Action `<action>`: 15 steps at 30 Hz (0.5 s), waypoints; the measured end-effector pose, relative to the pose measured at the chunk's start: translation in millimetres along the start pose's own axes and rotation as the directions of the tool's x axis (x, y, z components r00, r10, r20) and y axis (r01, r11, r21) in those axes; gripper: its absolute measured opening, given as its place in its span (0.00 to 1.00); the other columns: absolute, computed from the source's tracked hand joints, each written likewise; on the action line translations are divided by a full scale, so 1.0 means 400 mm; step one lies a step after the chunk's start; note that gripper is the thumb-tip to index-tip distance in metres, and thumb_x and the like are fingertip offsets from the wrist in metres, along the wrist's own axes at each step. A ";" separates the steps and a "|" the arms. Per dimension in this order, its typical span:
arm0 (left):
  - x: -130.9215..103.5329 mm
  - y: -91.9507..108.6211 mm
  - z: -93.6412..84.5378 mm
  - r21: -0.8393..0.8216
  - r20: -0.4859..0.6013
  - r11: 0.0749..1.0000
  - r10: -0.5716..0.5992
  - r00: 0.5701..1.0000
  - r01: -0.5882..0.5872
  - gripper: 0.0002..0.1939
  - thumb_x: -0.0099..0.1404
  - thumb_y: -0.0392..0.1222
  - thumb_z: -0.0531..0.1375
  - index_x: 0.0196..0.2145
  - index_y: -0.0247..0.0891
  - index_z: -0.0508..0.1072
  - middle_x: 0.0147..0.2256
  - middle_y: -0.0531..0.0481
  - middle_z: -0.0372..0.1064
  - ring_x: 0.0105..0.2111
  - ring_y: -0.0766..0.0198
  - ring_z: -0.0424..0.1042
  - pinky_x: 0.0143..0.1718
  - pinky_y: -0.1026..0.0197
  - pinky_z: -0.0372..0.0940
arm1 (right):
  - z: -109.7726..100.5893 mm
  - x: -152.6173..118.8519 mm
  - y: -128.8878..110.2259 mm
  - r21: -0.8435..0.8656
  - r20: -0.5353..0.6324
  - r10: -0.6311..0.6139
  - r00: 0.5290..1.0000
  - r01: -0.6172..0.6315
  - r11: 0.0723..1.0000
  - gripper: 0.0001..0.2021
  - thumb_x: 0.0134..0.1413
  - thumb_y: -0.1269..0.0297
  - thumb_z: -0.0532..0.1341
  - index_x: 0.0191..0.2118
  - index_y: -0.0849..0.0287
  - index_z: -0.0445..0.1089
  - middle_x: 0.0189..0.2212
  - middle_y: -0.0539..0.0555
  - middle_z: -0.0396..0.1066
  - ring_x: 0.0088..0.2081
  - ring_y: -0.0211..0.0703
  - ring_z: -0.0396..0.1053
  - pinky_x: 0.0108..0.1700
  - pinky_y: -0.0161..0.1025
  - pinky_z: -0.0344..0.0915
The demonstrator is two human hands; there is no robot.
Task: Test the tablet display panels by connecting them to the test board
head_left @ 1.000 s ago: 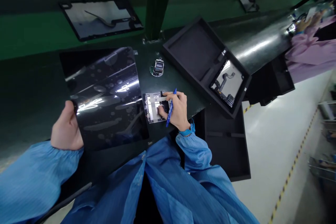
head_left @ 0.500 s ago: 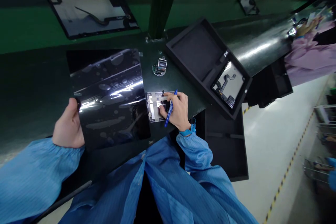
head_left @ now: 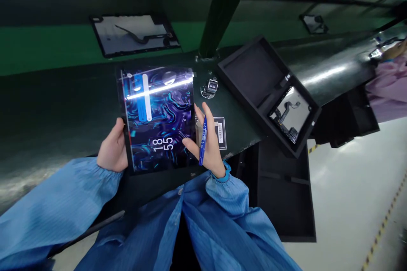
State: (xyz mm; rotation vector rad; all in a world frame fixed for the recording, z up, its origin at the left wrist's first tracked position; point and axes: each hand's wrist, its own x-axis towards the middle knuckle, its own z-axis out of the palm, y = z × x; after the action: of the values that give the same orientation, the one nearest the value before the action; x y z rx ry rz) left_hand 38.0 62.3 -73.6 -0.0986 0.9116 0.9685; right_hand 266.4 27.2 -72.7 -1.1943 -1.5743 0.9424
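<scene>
A lit tablet screen, showing blue and purple swirls and the digits 18 55, lies tilted over the dark bench. My left hand grips its left edge, thumb on top. At the right edge is my right hand, with a blue marker pen tucked among its fingers. That hand's thumb reaches over the screen's lower right part, fingers spread upward; contact with the glass I cannot make out. Beside these fingers lies a small board with a white barcode label, partly covered by hand and screen.
A metal tally counter stands behind the right hand. A black foam tray holds another screen panel at the right. A further panel leans at the back left, near a green post. A co-worker's pink sleeve shows far right.
The screen was dark and now glows with a picture. My right hand has lifted off the small board to the screen's right edge, pen still held. The whole view has shifted.
</scene>
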 end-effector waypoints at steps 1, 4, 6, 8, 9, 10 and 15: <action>0.000 -0.002 -0.003 0.022 0.022 1.000 0.008 1.000 -0.009 0.30 0.77 0.55 0.40 0.69 0.40 0.56 0.58 0.42 0.73 0.62 0.46 0.66 0.64 0.38 0.59 | 0.007 0.001 0.000 0.014 -0.006 0.008 1.000 -0.008 1.000 0.42 0.64 0.56 0.60 0.73 0.49 0.33 0.73 0.57 0.48 0.73 0.50 0.48 0.74 0.57 0.49; -0.003 -0.010 -0.007 0.070 0.048 0.998 -0.002 0.999 -0.001 0.31 0.76 0.57 0.44 0.66 0.37 0.60 0.57 0.42 0.73 0.63 0.46 0.64 0.65 0.38 0.57 | 0.026 -0.002 0.002 -0.084 -0.079 0.011 0.997 -0.017 0.996 0.35 0.69 0.62 0.51 0.73 0.50 0.30 0.72 0.57 0.50 0.73 0.47 0.48 0.74 0.57 0.50; -0.006 -0.016 -0.007 0.080 0.051 0.997 -0.012 0.999 0.008 0.31 0.74 0.59 0.47 0.64 0.35 0.64 0.56 0.42 0.74 0.64 0.45 0.63 0.66 0.39 0.56 | 0.039 -0.004 -0.002 -0.218 -0.130 0.009 0.991 -0.037 0.975 0.36 0.69 0.64 0.51 0.73 0.51 0.29 0.71 0.58 0.52 0.73 0.47 0.48 0.73 0.58 0.52; -0.008 -0.021 -0.007 0.093 0.063 0.996 0.001 0.998 -0.007 0.30 0.73 0.60 0.49 0.61 0.35 0.67 0.55 0.43 0.75 0.65 0.45 0.61 0.67 0.39 0.54 | 0.053 -0.003 -0.011 -0.316 -0.173 0.020 0.985 -0.075 0.946 0.43 0.64 0.60 0.60 0.74 0.51 0.30 0.71 0.59 0.53 0.73 0.53 0.49 0.72 0.61 0.54; -0.008 -0.022 -0.008 0.099 0.070 0.995 0.013 0.997 -0.020 0.30 0.73 0.59 0.50 0.60 0.35 0.69 0.55 0.43 0.75 0.65 0.45 0.61 0.67 0.39 0.54 | 0.059 -0.001 -0.016 -0.334 -0.191 0.032 0.981 -0.096 0.938 0.47 0.60 0.58 0.65 0.74 0.50 0.31 0.71 0.60 0.53 0.72 0.56 0.50 0.71 0.62 0.55; -0.008 -0.024 -0.010 0.105 0.080 0.994 0.017 0.997 -0.025 0.29 0.73 0.59 0.51 0.59 0.35 0.70 0.54 0.44 0.75 0.65 0.45 0.61 0.67 0.39 0.53 | 0.063 0.000 -0.021 -0.333 -0.204 0.044 0.978 -0.112 0.936 0.52 0.56 0.55 0.69 0.74 0.50 0.32 0.71 0.61 0.53 0.72 0.58 0.51 0.71 0.63 0.56; -0.006 -0.023 -0.021 0.081 0.105 0.996 0.017 0.994 -0.025 0.26 0.74 0.56 0.51 0.56 0.34 0.72 0.51 0.46 0.78 0.64 0.47 0.62 0.68 0.42 0.52 | 0.062 0.000 -0.030 -0.244 -0.143 0.010 0.990 -0.045 0.969 0.48 0.62 0.51 0.62 0.73 0.53 0.26 0.72 0.63 0.49 0.73 0.55 0.48 0.72 0.61 0.53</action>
State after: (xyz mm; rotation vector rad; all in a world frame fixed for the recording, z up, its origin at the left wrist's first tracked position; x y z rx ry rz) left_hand 39.2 51.5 -80.2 0.0315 0.8565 0.9454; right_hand 239.6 23.4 -68.5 -1.4264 -1.5966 0.6759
